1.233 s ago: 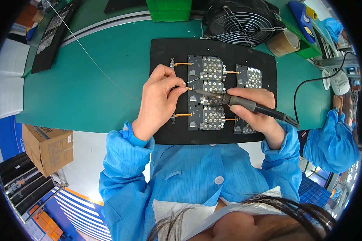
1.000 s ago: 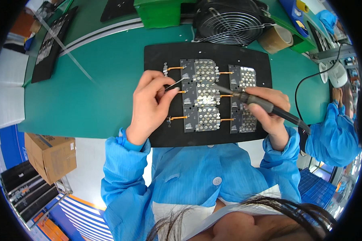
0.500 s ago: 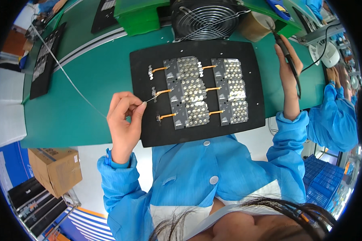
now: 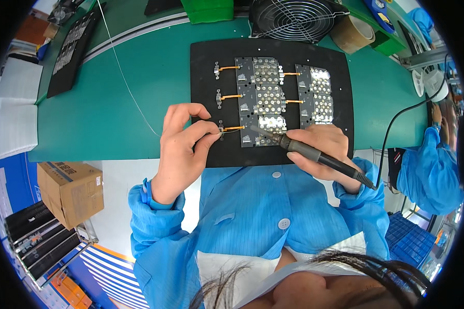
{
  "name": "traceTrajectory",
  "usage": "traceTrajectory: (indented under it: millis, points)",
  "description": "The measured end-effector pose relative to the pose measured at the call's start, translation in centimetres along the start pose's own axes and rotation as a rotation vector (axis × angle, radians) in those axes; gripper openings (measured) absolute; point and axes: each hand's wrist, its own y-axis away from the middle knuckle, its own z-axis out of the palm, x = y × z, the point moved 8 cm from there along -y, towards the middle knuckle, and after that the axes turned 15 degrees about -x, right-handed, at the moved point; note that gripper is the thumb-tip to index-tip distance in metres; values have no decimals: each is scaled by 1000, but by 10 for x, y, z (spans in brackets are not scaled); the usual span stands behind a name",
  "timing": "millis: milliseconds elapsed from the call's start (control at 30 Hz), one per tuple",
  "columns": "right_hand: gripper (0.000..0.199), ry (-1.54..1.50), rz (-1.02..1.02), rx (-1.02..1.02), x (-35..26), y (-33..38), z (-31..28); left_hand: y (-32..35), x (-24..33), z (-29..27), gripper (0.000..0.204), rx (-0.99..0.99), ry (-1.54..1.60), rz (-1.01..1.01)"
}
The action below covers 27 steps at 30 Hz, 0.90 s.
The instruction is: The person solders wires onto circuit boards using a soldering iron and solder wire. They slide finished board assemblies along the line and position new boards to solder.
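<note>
My left hand (image 4: 186,147) pinches a thin solder wire (image 4: 134,99) between thumb and forefinger, beside the nearest orange ribbon cable (image 4: 234,127) of the left column. The wire's short end reaches along that cable toward its joint. My right hand (image 4: 325,140) grips a soldering iron (image 4: 317,156) with a dark handle. Its tip points left over the nearest left circuit board (image 4: 248,138), close to the cable joint; I cannot tell whether it touches. Several such boards with round light dots lie in two columns on a black pallet (image 4: 203,54). My right hand partly covers the nearest right board.
A black fan (image 4: 294,20) with a wire guard stands behind the pallet, a tape roll (image 4: 353,35) to its right. Green bins (image 4: 207,10) sit behind. The iron's black cord (image 4: 389,129) loops at right. Another person's blue sleeve (image 4: 430,170) is at far right.
My right hand has brought the soldering iron down and left from the upper right to the nearest left board. My left hand has moved with the wire to the nearest ribbon cable. The view has shifted.
</note>
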Motion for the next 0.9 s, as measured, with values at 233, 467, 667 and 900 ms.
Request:
traceTrajectory:
  millis: [233, 467, 667, 900]
  points:
    - [29, -26, 29, -10, 9, 2, 9, 1, -2, 2, 15, 8, 8, 10]
    - [29, -33, 33, -17, 11, 3, 10, -2, -1, 5, 16, 9, 10, 35]
    - [29, -32, 28, -20, 11, 2, 9, -4, 0, 11, 14, 0, 1, 44]
    - [30, -19, 35, -29, 12, 2, 8, -8, -4, 20, 14, 5, 184, 40]
